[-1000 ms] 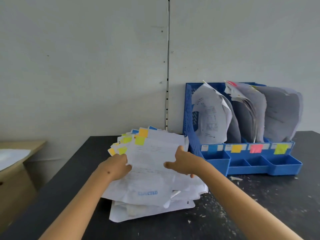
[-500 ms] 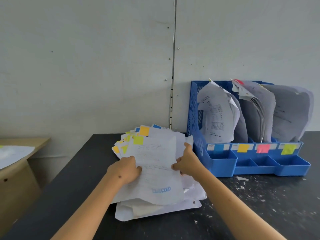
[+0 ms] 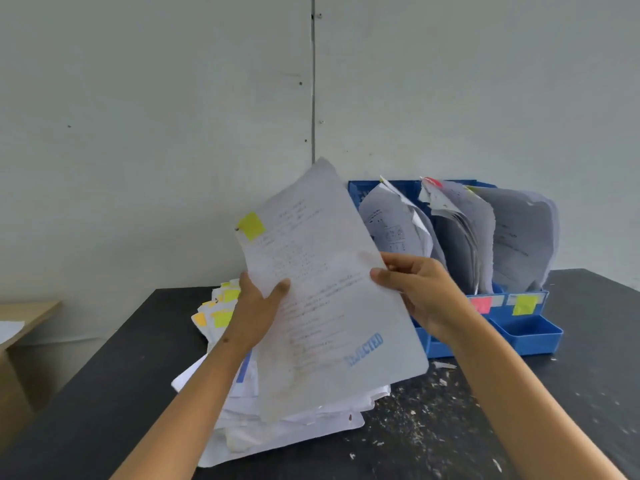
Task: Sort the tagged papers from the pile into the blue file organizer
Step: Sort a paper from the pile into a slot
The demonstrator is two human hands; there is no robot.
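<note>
A white sheet (image 3: pixel 325 306) with a yellow-green tag (image 3: pixel 251 225) at its top left corner and a blue stamp near its bottom is lifted above the pile of tagged papers (image 3: pixel 263 410). My left hand (image 3: pixel 259 306) pinches the sheet's left edge, thumb on the front. My right hand (image 3: pixel 419 292) pinches its right edge. The blue file organizer (image 3: pixel 526 334) stands behind and to the right, its slots full of curled papers, with pink (image 3: pixel 483 304) and yellow-green (image 3: pixel 524 304) labels showing on its front.
The black table (image 3: pixel 571 393) carries white paper scraps in front of the organizer. A wooden desk (image 3: pixel 24 317) with a white sheet stands lower at the far left. A grey wall rises right behind the table.
Both hands have lifted the top yellow-green-tagged sheet off the pile and tilted it upright toward the camera. It now covers the organizer's left part.
</note>
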